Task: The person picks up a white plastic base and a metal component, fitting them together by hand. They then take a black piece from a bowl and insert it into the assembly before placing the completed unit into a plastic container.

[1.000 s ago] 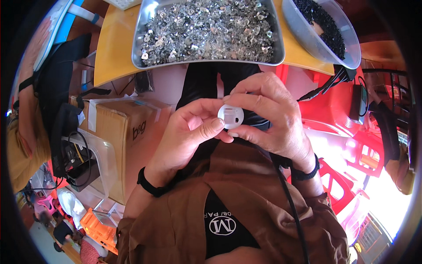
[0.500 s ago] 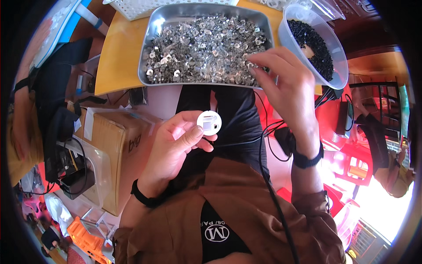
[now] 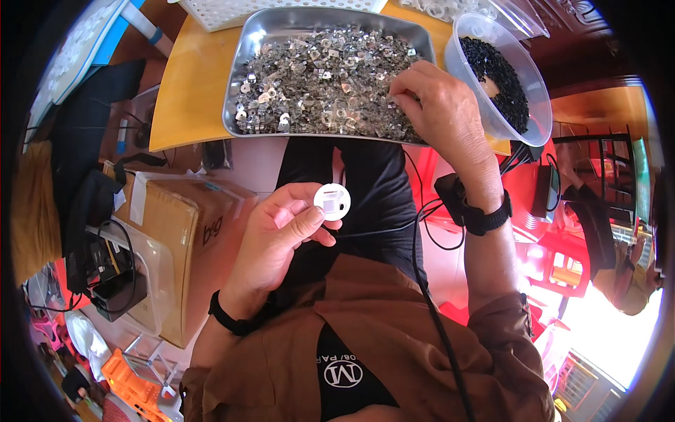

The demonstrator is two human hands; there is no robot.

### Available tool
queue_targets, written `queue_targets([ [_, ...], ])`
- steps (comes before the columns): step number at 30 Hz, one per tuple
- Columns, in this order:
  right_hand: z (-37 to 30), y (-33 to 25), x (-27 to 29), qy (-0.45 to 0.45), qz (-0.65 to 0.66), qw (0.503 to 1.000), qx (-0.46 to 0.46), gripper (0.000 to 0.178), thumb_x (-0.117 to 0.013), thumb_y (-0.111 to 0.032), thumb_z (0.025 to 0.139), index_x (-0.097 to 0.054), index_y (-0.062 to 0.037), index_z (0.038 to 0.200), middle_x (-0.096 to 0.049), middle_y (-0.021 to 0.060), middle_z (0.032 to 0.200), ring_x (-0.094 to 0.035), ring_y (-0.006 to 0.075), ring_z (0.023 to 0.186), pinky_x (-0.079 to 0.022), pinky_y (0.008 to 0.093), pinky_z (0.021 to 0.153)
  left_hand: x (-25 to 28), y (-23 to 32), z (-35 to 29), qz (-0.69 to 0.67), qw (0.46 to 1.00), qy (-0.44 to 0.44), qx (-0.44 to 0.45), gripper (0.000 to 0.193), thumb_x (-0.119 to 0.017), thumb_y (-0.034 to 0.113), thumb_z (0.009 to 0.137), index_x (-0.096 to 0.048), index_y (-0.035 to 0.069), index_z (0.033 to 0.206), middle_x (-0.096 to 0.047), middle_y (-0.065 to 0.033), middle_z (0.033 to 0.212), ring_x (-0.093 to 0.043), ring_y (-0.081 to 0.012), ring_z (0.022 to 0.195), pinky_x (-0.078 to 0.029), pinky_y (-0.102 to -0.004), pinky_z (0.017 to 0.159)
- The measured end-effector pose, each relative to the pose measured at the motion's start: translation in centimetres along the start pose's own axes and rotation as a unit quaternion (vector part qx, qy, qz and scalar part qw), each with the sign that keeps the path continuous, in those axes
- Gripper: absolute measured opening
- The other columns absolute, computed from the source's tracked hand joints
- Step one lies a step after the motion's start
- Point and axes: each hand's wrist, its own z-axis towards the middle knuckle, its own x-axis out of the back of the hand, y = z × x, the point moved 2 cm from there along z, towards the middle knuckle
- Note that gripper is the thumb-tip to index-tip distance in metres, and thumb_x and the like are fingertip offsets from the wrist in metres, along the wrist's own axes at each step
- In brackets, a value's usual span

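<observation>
Between the thumb and fingers of my left hand (image 3: 285,224) is a small round white plastic part (image 3: 332,202), held above my lap. Its upper face shows a recess and a small dark hole. My right hand (image 3: 444,105) reaches over the right side of a metal tray (image 3: 232,84), thumb and index finger pinched together at the small parts. Heaped in the tray are many little metal pieces (image 3: 323,84), some shiny, some pale. What the right fingertips hold, if anything, is too small to make out.
The tray stands on a yellow wooden table (image 3: 179,91). A clear round tub (image 3: 538,105) of small black pieces is beside it, right. Behind is a white perforated basket (image 3: 225,15). A cardboard box (image 3: 165,232) stands at left; a black cable (image 3: 436,316) hangs along my right side.
My right hand has moved a little left and lower onto the metal pieces, its fingers now pinched closer. The left hand keeps the white part nearly in place.
</observation>
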Motion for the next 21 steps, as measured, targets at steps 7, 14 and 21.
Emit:
queue_targets([
  [7,-0.6,-1.3,1.1,0.072,0.101,0.992,-0.027,0.004,-0.064,-0.007,0.076,-0.062,-0.0077,0.078,-0.058,0.0062,0.075,-0.059,0.027,0.068,-0.047,0.0369,0.059,0.1,-0.3,0.0,0.0,1.0,0.001,-0.003,0.025,-0.06,0.015,0.091,-0.056,0.003,0.113,-0.063,-0.0096,0.105,-0.061,-0.0156,0.089,-0.053,-0.028,0.072],
  [14,-4.4,-6.6,3.6,0.071,0.309,0.941,-0.114,0.008,-0.068,-0.001,0.073,-0.063,-0.0043,0.078,-0.058,0.0036,0.071,-0.05,0.013,0.054,-0.039,0.0252,0.049,-0.4,-0.6,0.3,-0.026,0.999,-0.024,-0.012,0.029,-0.058,0.018,0.092,-0.057,0.002,0.116,-0.063,-0.0104,0.105,-0.062,-0.0173,0.09,-0.054,-0.0297,0.073],
  [21,-6.4,-8.5,2.6,0.104,0.269,0.954,-0.082,0.016,-0.07,0.002,0.063,-0.063,-0.0065,0.075,-0.059,0.0051,0.072,-0.059,0.0216,0.065,-0.048,0.031,0.056,-0.9,-0.7,0.4,0.008,1.0,-0.026,-0.012,0.032,-0.058,0.021,0.092,-0.056,0.001,0.117,-0.063,-0.0116,0.105,-0.063,-0.0196,0.09,-0.054,-0.0314,0.072],
])
